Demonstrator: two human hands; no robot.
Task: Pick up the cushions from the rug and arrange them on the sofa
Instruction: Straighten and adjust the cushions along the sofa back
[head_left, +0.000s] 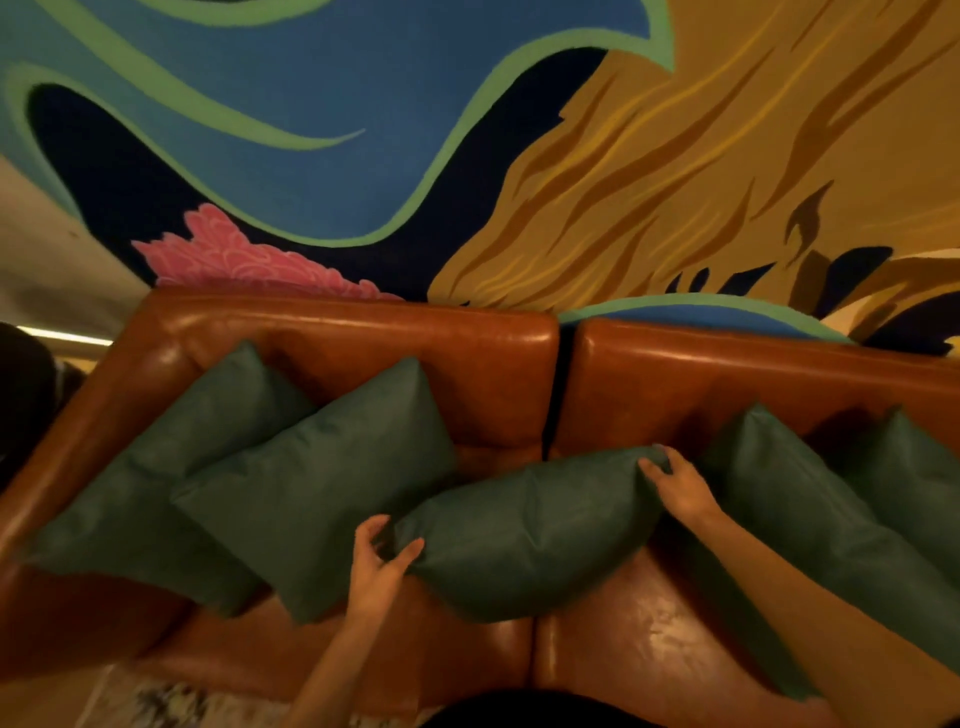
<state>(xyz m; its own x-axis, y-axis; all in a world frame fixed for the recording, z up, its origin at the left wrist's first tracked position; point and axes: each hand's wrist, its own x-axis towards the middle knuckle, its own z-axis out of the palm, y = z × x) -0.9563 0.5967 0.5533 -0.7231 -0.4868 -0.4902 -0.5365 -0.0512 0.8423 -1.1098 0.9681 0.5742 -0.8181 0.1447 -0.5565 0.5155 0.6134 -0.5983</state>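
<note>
A dark green cushion (530, 530) lies across the middle of the brown leather sofa (415, 353), over the gap between its two seats. My left hand (376, 566) grips its near left corner, thumb and fingers curled round the edge. My right hand (680, 486) holds its far right corner. Two more green cushions (311, 483) (150, 483) lean against the backrest on the left. On the right, another two (779, 493) (914, 467) lean the same way.
A painted wall (363, 130) in blue, green, pink and ochre rises behind the sofa. A patch of patterned rug (171, 701) shows below the sofa's front edge at bottom left. The left armrest (78, 426) borders the outer cushion.
</note>
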